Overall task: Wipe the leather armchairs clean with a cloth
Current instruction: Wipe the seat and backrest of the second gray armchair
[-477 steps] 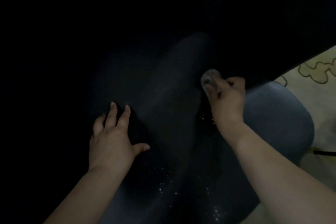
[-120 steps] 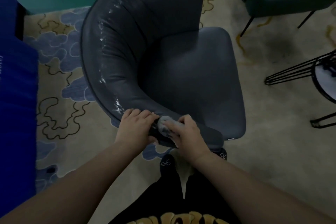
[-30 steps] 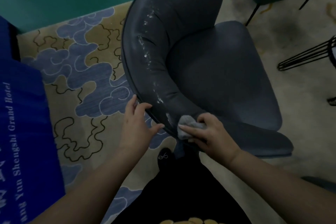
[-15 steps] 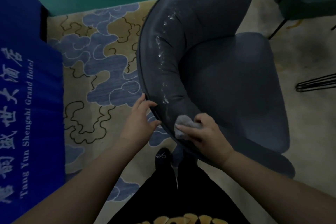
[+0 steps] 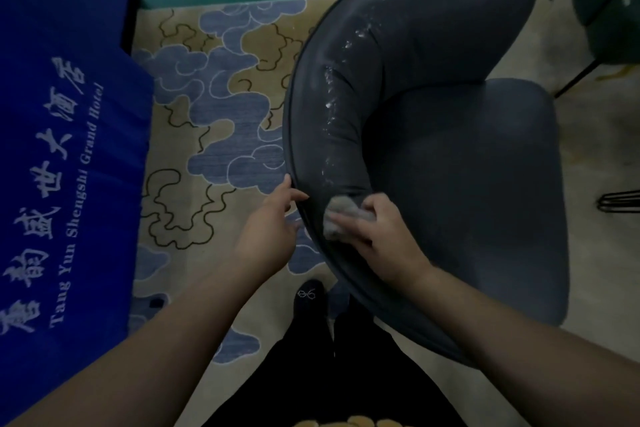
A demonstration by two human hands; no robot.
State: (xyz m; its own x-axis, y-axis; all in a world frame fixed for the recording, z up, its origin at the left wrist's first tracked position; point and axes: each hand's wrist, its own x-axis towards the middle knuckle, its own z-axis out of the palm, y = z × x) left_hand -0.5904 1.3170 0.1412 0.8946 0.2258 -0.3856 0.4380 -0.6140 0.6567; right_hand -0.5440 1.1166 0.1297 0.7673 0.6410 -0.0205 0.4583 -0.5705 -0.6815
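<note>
Carpet (image 5: pixel 214 121), patterned with blue and tan clouds, fills the middle and left of the frame, and a blue drape (image 5: pixel 65 135) with white lettering hangs down the left edge. On the carpet, taking up the centre and right, stands the armchair (image 5: pixel 460 163), dark grey leather with a curved back that sweeps from the upper right round to the lower centre; a line of pale specks or wet glints runs along the top of that curve, which looks like the part not yet wiped. A second, greener chair (image 5: pixel 609 3) shows at the upper right corner. Just below centre, the right hand (image 5: pixel 377 236) presses the cloth (image 5: pixel 341 217), a small grey wad, onto the near end of the back's top edge, fingers curled over it, probably to keep pressure on while rubbing. Beside it to the left, the left hand (image 5: pixel 273 218) holds nothing; its fingers are loosely spread, with the tips touching the outer piping of the back, likely to steady the chair against the push of the wiping.
</note>
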